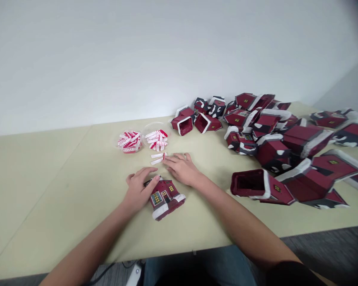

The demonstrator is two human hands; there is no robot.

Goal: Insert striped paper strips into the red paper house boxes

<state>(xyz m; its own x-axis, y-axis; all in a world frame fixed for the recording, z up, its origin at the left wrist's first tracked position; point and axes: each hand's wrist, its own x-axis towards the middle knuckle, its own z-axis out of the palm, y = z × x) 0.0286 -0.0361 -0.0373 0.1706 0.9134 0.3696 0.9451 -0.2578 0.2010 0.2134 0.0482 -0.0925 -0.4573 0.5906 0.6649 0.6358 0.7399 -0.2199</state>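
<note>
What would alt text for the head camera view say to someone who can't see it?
A person's left hand touches a small dark-red model house on a pale table; the right hand is at small white-and-red strips. Beyond lie two heaps of striped pieces, with many similar houses piled right.

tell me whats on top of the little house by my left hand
The thumb of your left hand lies over the upper-left part of the little house; what it covers can't be seen. Windows and door show.
</note>
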